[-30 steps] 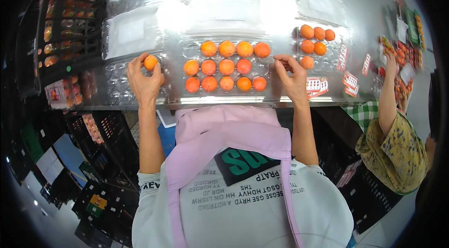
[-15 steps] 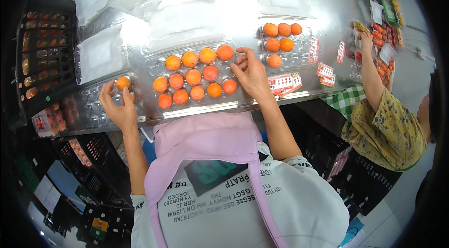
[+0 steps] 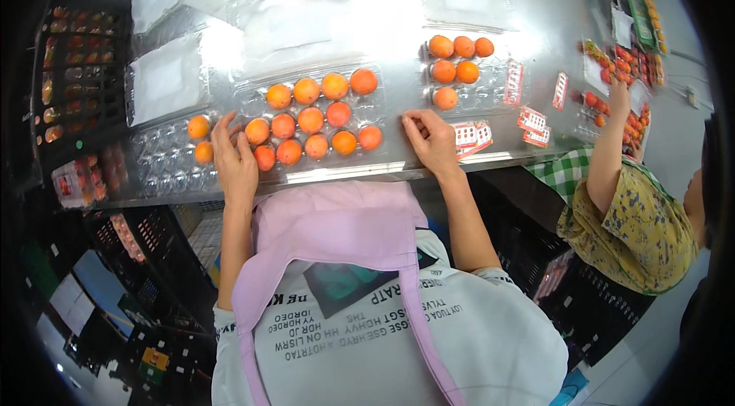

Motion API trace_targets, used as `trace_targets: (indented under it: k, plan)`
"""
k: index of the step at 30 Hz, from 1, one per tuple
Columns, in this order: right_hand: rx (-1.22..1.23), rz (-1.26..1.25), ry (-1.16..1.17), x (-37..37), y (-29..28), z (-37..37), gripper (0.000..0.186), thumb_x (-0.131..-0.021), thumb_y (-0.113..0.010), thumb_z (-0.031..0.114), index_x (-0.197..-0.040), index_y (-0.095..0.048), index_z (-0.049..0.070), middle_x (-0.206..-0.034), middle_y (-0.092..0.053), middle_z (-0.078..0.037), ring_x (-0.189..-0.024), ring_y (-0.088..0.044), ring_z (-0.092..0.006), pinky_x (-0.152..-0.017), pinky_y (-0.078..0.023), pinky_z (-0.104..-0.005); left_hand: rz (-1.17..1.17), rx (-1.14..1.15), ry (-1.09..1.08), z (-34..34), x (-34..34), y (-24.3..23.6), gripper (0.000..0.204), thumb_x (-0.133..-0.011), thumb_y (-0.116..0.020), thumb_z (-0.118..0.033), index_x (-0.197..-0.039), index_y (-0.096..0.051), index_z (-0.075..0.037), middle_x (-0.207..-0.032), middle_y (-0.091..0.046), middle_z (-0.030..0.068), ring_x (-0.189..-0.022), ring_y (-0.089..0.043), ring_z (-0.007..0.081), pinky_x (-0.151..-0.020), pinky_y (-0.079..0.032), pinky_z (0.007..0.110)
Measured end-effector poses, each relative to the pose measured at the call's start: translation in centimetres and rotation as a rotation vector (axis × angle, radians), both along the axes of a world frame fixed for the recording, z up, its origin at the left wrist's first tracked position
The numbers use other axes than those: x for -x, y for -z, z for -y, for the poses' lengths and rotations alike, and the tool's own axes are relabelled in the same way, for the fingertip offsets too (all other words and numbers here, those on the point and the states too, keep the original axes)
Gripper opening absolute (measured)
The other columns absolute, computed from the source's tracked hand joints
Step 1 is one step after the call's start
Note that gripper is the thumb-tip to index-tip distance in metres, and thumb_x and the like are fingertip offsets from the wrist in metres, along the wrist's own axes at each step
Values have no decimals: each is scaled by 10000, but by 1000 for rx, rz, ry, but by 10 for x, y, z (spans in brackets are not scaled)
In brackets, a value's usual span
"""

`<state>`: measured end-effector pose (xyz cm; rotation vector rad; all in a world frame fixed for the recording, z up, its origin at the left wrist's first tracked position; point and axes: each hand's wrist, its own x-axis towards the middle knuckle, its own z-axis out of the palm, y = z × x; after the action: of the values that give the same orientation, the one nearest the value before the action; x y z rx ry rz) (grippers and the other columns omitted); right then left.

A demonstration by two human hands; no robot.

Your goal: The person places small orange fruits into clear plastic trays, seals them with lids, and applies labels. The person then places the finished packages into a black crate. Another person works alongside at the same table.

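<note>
A clear plastic tray point(image 3: 375, 107) lies before me with several round orange-red fruits point(image 3: 310, 120) in rows. My left hand point(image 3: 237, 157) is at its left end, fingers apart, right beside the leftmost fruits; whether it touches the tray is unclear. To its left, another clear tray point(image 3: 164, 161) holds two fruits point(image 3: 199, 127) in its right-hand column. My right hand point(image 3: 435, 142) hovers or rests just right of the middle tray, fingers curled in, with no object visible in it. Beside it lie red and white printed cards point(image 3: 472, 136).
A third clear tray point(image 3: 490, 84) with several fruits lies at right. White-padded clear trays point(image 3: 168, 77) lie further back. A black crate point(image 3: 84, 69) of packed produce stands at left. A co-worker's arm point(image 3: 612, 119) reaches over packs of red produce point(image 3: 628, 65) at far right.
My left hand has left the fruits of the left tray and moved right to the middle tray's left end. My right hand has drawn away from the middle tray's right side and curled its fingers.
</note>
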<state>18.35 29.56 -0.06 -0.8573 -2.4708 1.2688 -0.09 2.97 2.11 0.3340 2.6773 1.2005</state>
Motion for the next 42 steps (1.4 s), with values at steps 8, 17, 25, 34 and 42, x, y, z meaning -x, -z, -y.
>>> trace_targets:
  k: [8,17,25,34,42]
  plan:
    - [96,-45,-105,15,-15,2,119,-818,-678,115,-893,-654,26,-716,-603,-42,-602,-547,-110,-533,-433,-233,293,-220,-64,9,14,23,411,-902,-442,11,-1307,-488,-43,-1050,-634,80,-739,-548,70,-617,-457,209]
    - [-308,24,-565,21,-44,4,480,-665,-770,238,-1079,-590,74,-962,-593,-81,-864,-585,-261,-709,-484,-354,377,-293,-28,-8,4,19,425,-889,-449,29,-1307,-483,-43,-1012,-625,63,-771,-555,69,-651,-460,206]
    - [-182,49,-501,12,-43,4,411,-704,-742,118,-1074,-584,36,-939,-595,-82,-829,-594,-208,-692,-490,-301,194,-130,-30,-4,3,5,346,-862,-551,-41,-1207,-541,-21,-1035,-622,87,-842,-581,111,-711,-476,239]
    - [1098,-130,-23,3,-37,2,385,-796,-678,89,-1133,-526,-20,-1072,-594,-97,-1002,-578,-156,-881,-485,-288,477,-513,196,-45,-25,-48,246,-908,-562,-125,-1139,-568,-42,-971,-618,48,-816,-568,100,-731,-466,237]
    - [1043,-345,-176,22,-54,29,349,-818,-657,65,-1125,-516,-21,-1097,-580,-122,-1048,-565,-175,-911,-474,-315,1209,-535,389,-75,-43,-65,387,-985,-414,-381,-1078,-555,-33,-891,-626,77,-729,-587,116,-672,-478,249]
